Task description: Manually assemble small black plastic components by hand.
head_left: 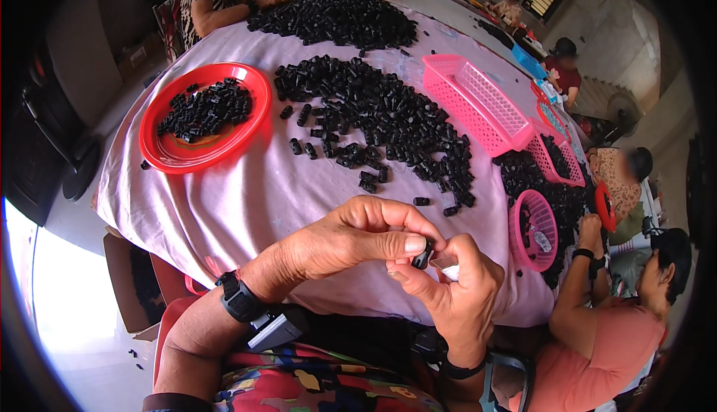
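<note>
Both hands meet over the table's near edge. My left hand [366, 233] pinches a small black plastic piece [423, 255] between thumb and fingertips. Close against it, my right hand [467, 285] has its thumb and bent forefinger at the same piece. A small white thing [450, 271] shows inside the right hand's grip; its kind is unclear. Just beyond the hands lies a spread of similar black pieces [388, 113], with a few loose ones at its near edge. A red round tray [153, 132] to the left holds a heap of black pieces [205, 109].
A larger black heap [336, 20] lies at the far side. Pink baskets [478, 106] and a round pink basket [523, 221] stand to the right. A co-worker [605, 330] sits close on my right; others line the table. A cardboard box [123, 285] is on the floor at left.
</note>
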